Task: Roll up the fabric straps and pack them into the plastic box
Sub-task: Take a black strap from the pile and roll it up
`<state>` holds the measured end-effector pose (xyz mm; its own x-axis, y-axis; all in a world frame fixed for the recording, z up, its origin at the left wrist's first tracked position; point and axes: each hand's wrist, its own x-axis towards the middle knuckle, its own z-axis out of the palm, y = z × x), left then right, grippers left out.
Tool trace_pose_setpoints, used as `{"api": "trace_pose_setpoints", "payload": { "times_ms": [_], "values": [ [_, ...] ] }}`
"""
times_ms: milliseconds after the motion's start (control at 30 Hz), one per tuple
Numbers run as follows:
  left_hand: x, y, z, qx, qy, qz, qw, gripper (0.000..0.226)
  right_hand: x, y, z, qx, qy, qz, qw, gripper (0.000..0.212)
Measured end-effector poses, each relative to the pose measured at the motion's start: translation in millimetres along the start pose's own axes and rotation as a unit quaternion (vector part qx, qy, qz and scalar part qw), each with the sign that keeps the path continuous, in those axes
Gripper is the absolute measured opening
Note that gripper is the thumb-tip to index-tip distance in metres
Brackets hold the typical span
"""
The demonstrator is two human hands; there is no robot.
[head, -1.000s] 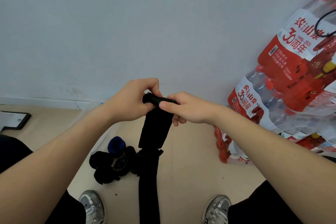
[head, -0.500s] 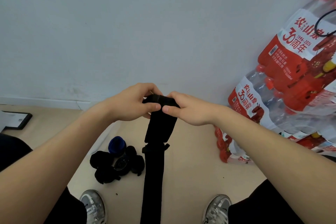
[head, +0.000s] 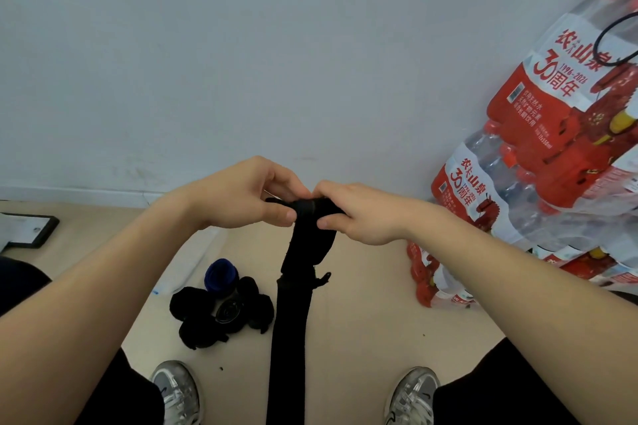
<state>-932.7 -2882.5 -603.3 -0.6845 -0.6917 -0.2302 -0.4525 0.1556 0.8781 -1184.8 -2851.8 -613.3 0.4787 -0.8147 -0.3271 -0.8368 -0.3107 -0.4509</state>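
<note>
Strap (head: 297, 286) pinched between left hand (head: 241, 197), right hand (head: 359, 214)

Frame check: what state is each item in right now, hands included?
black strap: top end wound into a small roll, the rest hanging unrolled between the feet.
left hand: pinches the roll's left end.
right hand: pinches the roll's right end.
rolled straps: wound up and piled on the floor, one of them blue.
bottle packs: shrink-wrapped, stacked by the wall.
</note>
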Motion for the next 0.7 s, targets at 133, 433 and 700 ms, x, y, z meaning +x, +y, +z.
{"api": "trace_pose_setpoints", "payload": {
  "times_ms": [133,433,700],
  "values": [
    [2,-4,2,-0.036,0.023,0.009,0.999,0.026,-3,-3,-1,0.011,-0.026,0.0,1.0,0.015],
    [4,-7,9,-0.008,0.077,0.025,0.997,0.017,-6,-10,-5,0.015,-0.049,-0.002,0.999,0.012],
    [3,-9,20,-0.018,0.073,0.01,0.997,0.009,-6,-12,3,-0.116,0.002,-0.002,0.993,0.019]
  ]
}}
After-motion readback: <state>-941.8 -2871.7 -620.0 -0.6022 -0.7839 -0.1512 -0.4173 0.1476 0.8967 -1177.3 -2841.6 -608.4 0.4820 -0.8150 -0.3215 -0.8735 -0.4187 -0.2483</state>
